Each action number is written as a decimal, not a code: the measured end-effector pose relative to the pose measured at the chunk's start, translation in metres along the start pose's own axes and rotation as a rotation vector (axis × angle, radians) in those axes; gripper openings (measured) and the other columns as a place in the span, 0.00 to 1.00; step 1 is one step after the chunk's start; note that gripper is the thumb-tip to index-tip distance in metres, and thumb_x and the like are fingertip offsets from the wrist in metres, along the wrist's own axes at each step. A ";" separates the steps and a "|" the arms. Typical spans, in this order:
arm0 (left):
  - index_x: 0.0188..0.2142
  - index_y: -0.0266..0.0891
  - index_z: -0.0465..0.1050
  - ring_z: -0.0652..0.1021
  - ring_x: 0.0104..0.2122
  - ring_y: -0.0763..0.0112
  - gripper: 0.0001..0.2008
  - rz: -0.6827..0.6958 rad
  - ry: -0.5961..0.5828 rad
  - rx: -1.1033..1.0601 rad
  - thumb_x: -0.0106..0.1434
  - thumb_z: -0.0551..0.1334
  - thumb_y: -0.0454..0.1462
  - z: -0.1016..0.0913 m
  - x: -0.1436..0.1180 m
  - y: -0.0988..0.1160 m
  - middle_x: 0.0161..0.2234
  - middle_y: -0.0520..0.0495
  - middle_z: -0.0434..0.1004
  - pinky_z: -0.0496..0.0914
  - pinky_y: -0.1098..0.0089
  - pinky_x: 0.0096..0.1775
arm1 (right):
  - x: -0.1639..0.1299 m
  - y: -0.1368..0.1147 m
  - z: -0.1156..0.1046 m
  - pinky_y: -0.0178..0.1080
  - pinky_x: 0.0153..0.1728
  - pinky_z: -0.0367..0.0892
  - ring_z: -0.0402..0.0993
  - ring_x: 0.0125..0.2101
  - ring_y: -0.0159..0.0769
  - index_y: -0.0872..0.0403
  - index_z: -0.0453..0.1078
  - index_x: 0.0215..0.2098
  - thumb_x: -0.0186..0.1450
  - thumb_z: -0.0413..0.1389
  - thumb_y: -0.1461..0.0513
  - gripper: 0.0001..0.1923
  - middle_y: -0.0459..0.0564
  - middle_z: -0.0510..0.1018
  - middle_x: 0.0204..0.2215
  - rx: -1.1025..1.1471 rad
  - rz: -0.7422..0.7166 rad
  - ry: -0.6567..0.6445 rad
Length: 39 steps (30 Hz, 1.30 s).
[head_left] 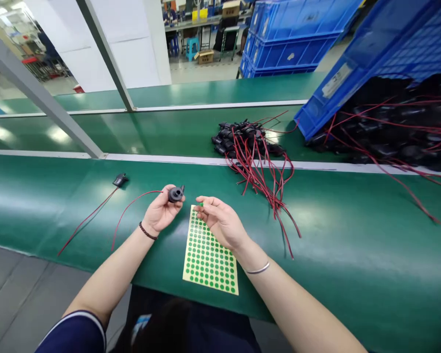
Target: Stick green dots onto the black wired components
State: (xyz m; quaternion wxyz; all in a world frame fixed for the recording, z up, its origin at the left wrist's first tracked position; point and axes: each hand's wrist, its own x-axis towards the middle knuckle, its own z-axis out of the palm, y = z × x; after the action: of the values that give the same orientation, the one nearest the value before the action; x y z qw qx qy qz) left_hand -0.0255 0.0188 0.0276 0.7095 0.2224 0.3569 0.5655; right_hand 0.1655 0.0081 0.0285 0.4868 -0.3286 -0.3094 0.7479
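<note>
My left hand (pixel 162 211) is closed round a small black pump-like part (pixel 175 194), its round opening facing up and a red wire trailing off to the left. Between the thumb and fingertips of my right hand (pixel 220 220) is a small green round sticker (pixel 201 204). Beneath that hand lies a pale yellow sheet of green dot stickers (pixel 210 264), its upper right partly covered by the hand. Another black part with red wires (pixel 120 180) rests on the green bench to the left, apart from both hands.
A pile of black parts with red wires (pixel 242 137) lies beyond my right hand. At the right, a tilted blue crate (pixel 327 93) holds many more. Stacked blue crates (pixel 286 49) stand behind. Grey metal posts (pixel 59 93) rise at the left of the green bench (pixel 334 255).
</note>
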 end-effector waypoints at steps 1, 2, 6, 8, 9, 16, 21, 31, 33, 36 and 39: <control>0.37 0.43 0.73 0.78 0.34 0.73 0.21 -0.041 -0.015 -0.025 0.47 0.76 0.45 0.000 -0.007 -0.008 0.35 0.50 0.76 0.72 0.75 0.32 | -0.004 0.000 0.004 0.39 0.38 0.73 0.77 0.37 0.34 0.52 0.73 0.31 0.54 0.68 0.55 0.12 0.48 0.77 0.41 -0.008 0.015 -0.013; 0.37 0.43 0.73 0.78 0.33 0.74 0.23 -0.078 -0.028 -0.046 0.45 0.78 0.46 0.000 -0.012 -0.014 0.35 0.51 0.76 0.72 0.76 0.32 | -0.008 0.000 0.006 0.39 0.39 0.74 0.76 0.37 0.34 0.52 0.74 0.32 0.55 0.67 0.55 0.12 0.49 0.77 0.41 -0.021 0.023 -0.019; 0.38 0.43 0.74 0.78 0.34 0.75 0.27 -0.154 -0.063 -0.079 0.40 0.80 0.45 0.004 -0.019 -0.030 0.38 0.52 0.78 0.74 0.77 0.34 | -0.015 0.002 0.011 0.41 0.40 0.74 0.74 0.33 0.32 0.52 0.73 0.31 0.56 0.66 0.55 0.11 0.48 0.78 0.41 -0.072 0.002 -0.009; 0.37 0.43 0.74 0.79 0.35 0.76 0.26 -0.160 -0.069 -0.085 0.41 0.80 0.44 0.005 -0.018 -0.033 0.38 0.52 0.79 0.74 0.77 0.35 | -0.016 0.002 0.011 0.42 0.40 0.74 0.73 0.31 0.30 0.52 0.73 0.30 0.55 0.68 0.55 0.12 0.48 0.78 0.41 -0.078 -0.016 0.016; 0.37 0.43 0.74 0.79 0.35 0.76 0.25 -0.158 -0.069 -0.086 0.42 0.79 0.44 0.005 -0.017 -0.034 0.38 0.52 0.79 0.75 0.77 0.35 | -0.015 0.001 0.011 0.42 0.40 0.74 0.72 0.31 0.30 0.52 0.73 0.28 0.53 0.68 0.55 0.12 0.48 0.77 0.41 -0.076 -0.026 0.030; 0.39 0.40 0.75 0.79 0.39 0.75 0.21 -0.178 -0.064 -0.104 0.47 0.78 0.40 0.001 -0.013 -0.040 0.40 0.51 0.80 0.74 0.78 0.38 | -0.015 0.001 0.010 0.41 0.45 0.70 0.71 0.37 0.34 0.52 0.74 0.23 0.48 0.72 0.56 0.13 0.48 0.77 0.40 -0.004 -0.006 0.103; 0.40 0.39 0.75 0.79 0.40 0.76 0.20 -0.200 -0.067 -0.116 0.49 0.77 0.38 -0.001 -0.011 -0.042 0.40 0.51 0.80 0.74 0.78 0.40 | -0.016 0.001 0.009 0.43 0.50 0.65 0.70 0.40 0.36 0.52 0.75 0.22 0.47 0.72 0.57 0.12 0.48 0.76 0.38 -0.004 0.005 0.115; 0.39 0.40 0.75 0.81 0.39 0.76 0.19 -0.195 -0.075 -0.090 0.49 0.77 0.36 -0.001 -0.010 -0.042 0.39 0.51 0.81 0.76 0.78 0.41 | -0.013 0.003 0.010 0.43 0.49 0.63 0.71 0.38 0.34 0.53 0.75 0.22 0.46 0.71 0.60 0.11 0.46 0.77 0.35 0.035 0.042 0.146; 0.38 0.40 0.75 0.81 0.39 0.76 0.18 -0.198 -0.079 -0.090 0.49 0.77 0.36 0.000 -0.010 -0.042 0.39 0.52 0.82 0.76 0.78 0.41 | -0.013 0.003 0.010 0.42 0.48 0.63 0.71 0.38 0.34 0.53 0.75 0.21 0.45 0.71 0.60 0.11 0.46 0.77 0.34 0.034 0.044 0.154; 0.38 0.40 0.75 0.81 0.39 0.75 0.17 -0.203 -0.092 -0.088 0.50 0.77 0.36 0.000 -0.011 -0.041 0.39 0.52 0.82 0.76 0.78 0.41 | -0.013 0.002 0.010 0.41 0.46 0.64 0.71 0.37 0.33 0.53 0.74 0.21 0.45 0.71 0.61 0.10 0.45 0.76 0.32 0.033 0.044 0.155; 0.38 0.40 0.76 0.82 0.39 0.75 0.17 -0.210 -0.096 -0.087 0.49 0.77 0.36 -0.001 -0.011 -0.040 0.39 0.52 0.82 0.77 0.78 0.41 | -0.014 0.001 0.010 0.41 0.45 0.64 0.71 0.36 0.33 0.53 0.74 0.21 0.46 0.70 0.62 0.09 0.45 0.76 0.31 0.027 0.045 0.152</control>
State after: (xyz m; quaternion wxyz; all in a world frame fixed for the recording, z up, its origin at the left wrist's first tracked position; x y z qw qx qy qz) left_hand -0.0012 -0.0023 0.0011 0.7901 0.1796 0.3188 0.4918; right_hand 0.1608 -0.0064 0.0361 0.4962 -0.3850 -0.2540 0.7355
